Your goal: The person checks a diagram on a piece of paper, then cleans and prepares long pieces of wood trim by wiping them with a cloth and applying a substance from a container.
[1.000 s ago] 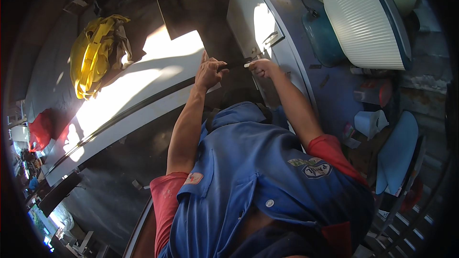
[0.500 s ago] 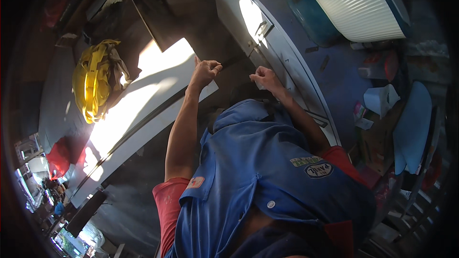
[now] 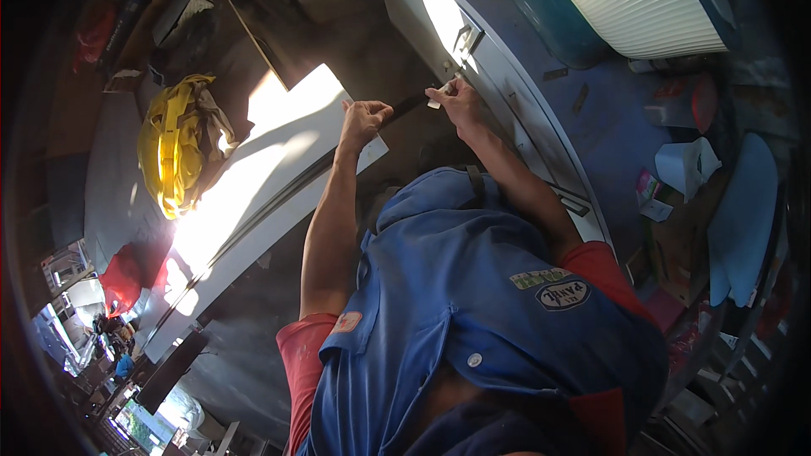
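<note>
My left hand (image 3: 365, 121) is raised above the end of a sunlit white board (image 3: 283, 156). Its fingers are drawn together in a pinch, and whatever may be between them is too small to make out. My right hand (image 3: 462, 108) pinches a small white piece (image 3: 434, 102) whose kind I cannot tell. It is close to a white cabinet-like panel (image 3: 498, 89) fitted with a dark handle (image 3: 461, 38). A gap lies between the two hands.
A yellow bag (image 3: 173, 145) rests on the left surface, with a red bag (image 3: 121, 280) nearer me. To the right are a white ribbed object (image 3: 629, 0), a teal container (image 3: 557, 21), a red-lidded tub (image 3: 683, 104), a white container (image 3: 686, 167) and a light blue panel (image 3: 743, 219).
My right hand has moved forward, away from my body and closer to the panel's handle, and the white piece now shows. My left hand stays nearly in place.
</note>
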`<action>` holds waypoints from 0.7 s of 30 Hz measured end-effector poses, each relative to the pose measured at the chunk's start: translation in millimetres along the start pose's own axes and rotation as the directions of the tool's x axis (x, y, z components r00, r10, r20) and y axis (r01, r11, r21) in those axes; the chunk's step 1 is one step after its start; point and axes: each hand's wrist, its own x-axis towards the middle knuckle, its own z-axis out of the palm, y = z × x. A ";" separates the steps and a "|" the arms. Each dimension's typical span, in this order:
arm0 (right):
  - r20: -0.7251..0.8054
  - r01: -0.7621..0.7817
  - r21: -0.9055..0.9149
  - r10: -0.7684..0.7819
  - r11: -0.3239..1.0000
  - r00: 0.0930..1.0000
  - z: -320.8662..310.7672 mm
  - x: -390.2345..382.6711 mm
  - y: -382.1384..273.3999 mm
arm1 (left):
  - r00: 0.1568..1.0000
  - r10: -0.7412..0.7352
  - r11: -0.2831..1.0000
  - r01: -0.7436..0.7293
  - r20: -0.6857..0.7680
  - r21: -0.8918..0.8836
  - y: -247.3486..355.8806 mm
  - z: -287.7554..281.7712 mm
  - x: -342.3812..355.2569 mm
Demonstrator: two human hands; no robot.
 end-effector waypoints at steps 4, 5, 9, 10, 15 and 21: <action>0.040 -0.002 0.062 0.000 0.998 0.999 -3.3 9.8 6.0 | 0.994 -0.077 0.997 0.076 -0.073 -0.015 8.5 4.7 0.8; 0.054 -0.007 0.066 0.003 0.998 0.999 -2.6 10.0 4.8 | 0.993 -0.083 0.996 0.082 -0.081 -0.018 4.1 4.0 1.7; 0.068 0.021 0.058 -0.025 0.998 0.997 -2.0 10.3 5.5 | 0.990 -0.133 0.987 0.127 -0.056 -0.098 -4.6 3.0 7.3; 0.072 0.020 0.056 -0.024 0.998 0.997 -3.6 10.7 6.4 | 0.988 -0.145 0.987 0.142 -0.042 -0.081 -5.0 2.9 8.3; 0.119 -0.069 0.191 0.047 0.979 0.992 -11.2 9.9 10.0 | 0.999 -0.050 0.999 0.050 -0.009 -0.013 5.2 -1.1 3.8; 0.158 -0.050 0.201 0.018 0.978 0.987 -10.7 7.1 10.7 | 0.998 0.048 0.996 -0.051 -0.050 -0.066 -6.6 8.3 1.7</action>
